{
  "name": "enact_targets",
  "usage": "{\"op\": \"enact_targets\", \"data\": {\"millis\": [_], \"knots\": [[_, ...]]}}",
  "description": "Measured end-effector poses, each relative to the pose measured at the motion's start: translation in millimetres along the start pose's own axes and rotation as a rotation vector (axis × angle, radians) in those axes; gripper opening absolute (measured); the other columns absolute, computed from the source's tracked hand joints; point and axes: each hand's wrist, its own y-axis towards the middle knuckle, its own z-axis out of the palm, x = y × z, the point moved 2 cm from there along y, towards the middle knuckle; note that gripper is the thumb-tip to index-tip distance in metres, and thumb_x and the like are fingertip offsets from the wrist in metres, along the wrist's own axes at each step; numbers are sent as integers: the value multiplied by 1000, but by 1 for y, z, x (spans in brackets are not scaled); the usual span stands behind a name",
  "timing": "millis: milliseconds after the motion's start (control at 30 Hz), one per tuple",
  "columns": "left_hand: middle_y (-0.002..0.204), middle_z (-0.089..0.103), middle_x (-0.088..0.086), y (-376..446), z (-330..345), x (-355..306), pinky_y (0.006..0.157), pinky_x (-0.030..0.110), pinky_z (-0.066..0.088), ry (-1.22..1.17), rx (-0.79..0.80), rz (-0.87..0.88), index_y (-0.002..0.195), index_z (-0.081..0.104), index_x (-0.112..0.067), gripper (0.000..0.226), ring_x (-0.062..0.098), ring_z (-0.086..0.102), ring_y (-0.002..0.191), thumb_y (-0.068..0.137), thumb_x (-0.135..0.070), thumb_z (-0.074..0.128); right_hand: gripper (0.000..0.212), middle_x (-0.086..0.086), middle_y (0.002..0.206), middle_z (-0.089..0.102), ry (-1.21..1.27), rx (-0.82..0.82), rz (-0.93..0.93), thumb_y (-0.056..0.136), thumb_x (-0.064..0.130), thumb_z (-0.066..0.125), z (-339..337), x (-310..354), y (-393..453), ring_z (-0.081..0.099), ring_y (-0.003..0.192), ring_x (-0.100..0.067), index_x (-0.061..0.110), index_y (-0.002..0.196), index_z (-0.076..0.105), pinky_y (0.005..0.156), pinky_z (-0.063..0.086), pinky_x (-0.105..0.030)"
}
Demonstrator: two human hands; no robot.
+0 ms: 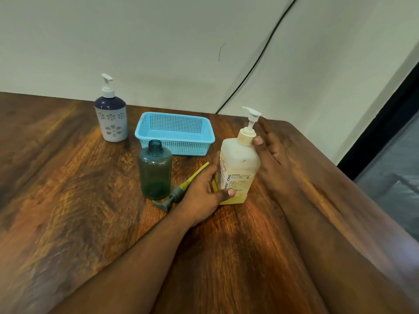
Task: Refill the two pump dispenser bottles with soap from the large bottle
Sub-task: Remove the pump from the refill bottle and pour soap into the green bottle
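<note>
The wooden table (68, 177) fills the lower view, its far edge against the pale wall and its far right corner rounded, just behind the right hand. A broad stretch of bare wood lies along the left side and toward the near edge, crossed only by the 2 forearms.

The blue mesh basket (174, 132) sits near the middle of the far edge. The large soap bottle (238, 171), pale with yellowish liquid low inside and its white pump on, stands upright toward the right edge, not far from the far right corner. The white flowered dispenser (111, 114) stands upright left of the basket, near the far edge, pump fitted. The teal dispenser bottle (155, 171) stands open-mouthed just in front of the basket, well apart from the flowered one. Its grey pump with yellow tube (181, 191) lies flat between it and the large bottle, touching the teal bottle's base.

The left hand (204, 191) wraps the large bottle's lower body, thumb across the label. The right hand (274, 155) has fingers nearly straight beside the bottle, thumb tip touching the pump collar.
</note>
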Motion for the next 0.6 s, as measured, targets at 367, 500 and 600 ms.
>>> {"op": "enact_targets", "data": {"millis": [367, 500, 600], "knots": [[153, 36, -14, 4, -4, 7, 114, 45, 34, 29, 26, -4, 153, 15, -35, 96, 6, 34, 140, 80, -12, 73, 27, -1, 119, 62, 74, -94, -27, 97, 23, 49, 0, -5, 1, 63, 101, -7, 16, 122, 55, 74, 53, -19], [152, 38, -12, 5, -5, 7, 112, 45, 37, 20, 23, -14, 153, 15, -36, 95, 8, 35, 140, 81, -12, 73, 32, 5, 109, 65, 88, -78, 12, 82, 39, 62, 5, 0, 2, 67, 94, -9, 29, 111, 55, 66, 55, -19], [152, 38, -13, 6, -5, 9, 113, 45, 37, 30, 25, -6, 153, 15, -36, 96, 7, 35, 140, 81, -10, 73, 13, 13, 98, 69, 102, -54, 54, 95, 30, 51, 0, -1, 3, 68, 86, -3, 30, 104, 61, 64, 54, -20]]}}
